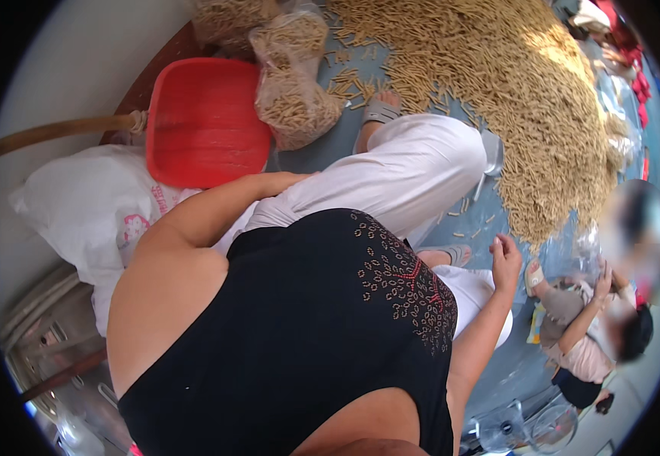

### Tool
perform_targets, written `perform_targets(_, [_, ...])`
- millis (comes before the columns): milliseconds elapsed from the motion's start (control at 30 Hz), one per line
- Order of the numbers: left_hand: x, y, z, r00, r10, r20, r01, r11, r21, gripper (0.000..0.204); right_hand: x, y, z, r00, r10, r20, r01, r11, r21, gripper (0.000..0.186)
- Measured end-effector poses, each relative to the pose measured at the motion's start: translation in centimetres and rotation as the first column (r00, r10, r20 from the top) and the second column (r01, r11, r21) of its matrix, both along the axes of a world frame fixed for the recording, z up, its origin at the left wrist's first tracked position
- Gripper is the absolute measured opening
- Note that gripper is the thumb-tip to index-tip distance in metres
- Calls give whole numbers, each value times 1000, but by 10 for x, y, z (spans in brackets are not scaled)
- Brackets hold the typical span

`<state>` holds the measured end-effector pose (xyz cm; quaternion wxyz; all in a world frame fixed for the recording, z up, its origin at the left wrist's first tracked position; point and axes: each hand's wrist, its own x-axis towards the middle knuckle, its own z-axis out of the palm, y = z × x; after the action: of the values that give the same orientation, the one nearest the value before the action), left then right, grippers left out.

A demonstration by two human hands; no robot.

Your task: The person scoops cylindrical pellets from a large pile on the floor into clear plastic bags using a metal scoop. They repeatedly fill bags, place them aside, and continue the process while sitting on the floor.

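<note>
My left hand (pixel 286 182) rests on the lap of my white trousers (pixel 376 173); its fingers are mostly hidden. On the other side, my right hand (pixel 506 261) is raised beside my knee, fingers curled together. Whether anything small is between its fingertips cannot be made out. In front of me spreads a large heap of short tan sticks (pixel 497 68), some lying loose near my sandalled feet. A clear scoop-like container (pixel 491 153) stands against my knee at the heap's edge. Clear plastic bags (pixel 296 114) filled with the same sticks stand at the front left.
A big red shovel pan (pixel 208 121) with a wooden handle (pixel 64 135) lies to my left, above a white woven sack (pixel 90 201). At right another person (pixel 585 334) sits by the heap. Clear plastic stools (pixel 524 425) stand at the lower right.
</note>
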<state>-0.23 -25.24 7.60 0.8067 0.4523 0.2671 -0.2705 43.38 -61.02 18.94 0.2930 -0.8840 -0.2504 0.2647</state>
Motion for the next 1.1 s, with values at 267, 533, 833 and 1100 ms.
perform_targets(267, [-5,-21,99,917,204,-342,-269,950,-156,65,-14,-4,11,992,-76,102,67,994,86,26])
perform_targets(533, [112,-24,213,888,-158,432,-212,693,689,37,-15,-6,15,979,-89,186,65,989,130,26])
perform_targets(833, [-52,-14,133,881,-287,-375,470,604,643,24,-29,-13,47,959,-40,282,48,999,-24,31])
perform_targets(1100, [-105,-44,128,986,80,-145,46,707,705,23,-33,-14,47,951,0,309,3,1000,-12,29])
